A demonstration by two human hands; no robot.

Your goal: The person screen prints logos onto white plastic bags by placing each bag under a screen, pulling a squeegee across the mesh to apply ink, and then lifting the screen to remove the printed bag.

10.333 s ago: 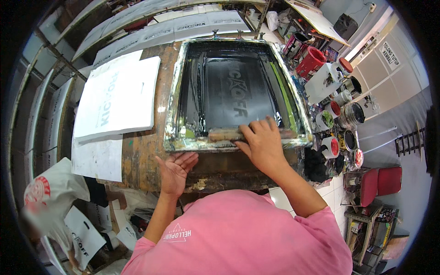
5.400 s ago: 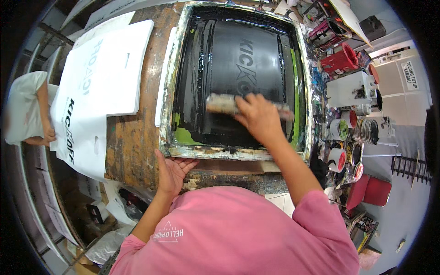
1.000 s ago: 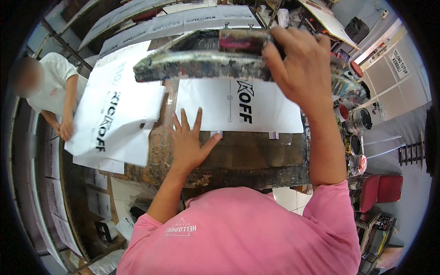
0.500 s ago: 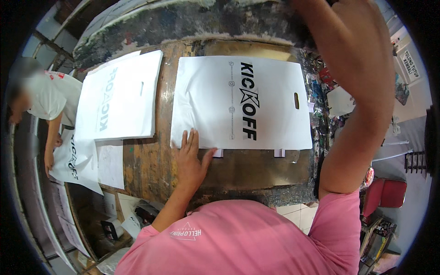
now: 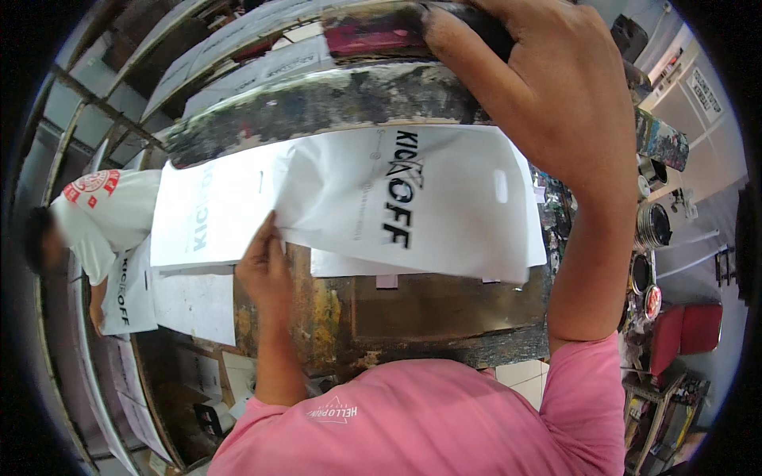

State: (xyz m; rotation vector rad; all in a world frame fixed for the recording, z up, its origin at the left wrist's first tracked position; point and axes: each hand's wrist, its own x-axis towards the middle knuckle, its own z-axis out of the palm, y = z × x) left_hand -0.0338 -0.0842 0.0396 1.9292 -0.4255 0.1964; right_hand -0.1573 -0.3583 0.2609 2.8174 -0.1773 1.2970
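Note:
My left hand pinches the near left corner of a white flat bag with black print and a cut-out handle slot. The bag is lifted and tilted, its left part reaching the neighbouring stack. Under it, another white sheet or bag lies on the board. At the top, my right hand is closed around a dark, paint-stained bar on the raised printing frame; some fingertips are hidden. Left of the lifted bag sits a stack of white printed bags.
A co-worker in a white shirt holds another printed bag at the left. Small pale tabs stick to the worn wooden table. Paint cans and a red chair stand at the right.
My left hand has gone from lying on the bag to pinching its corner, and has moved left. The bag is lifted and shifted left, uncovering white material beneath.

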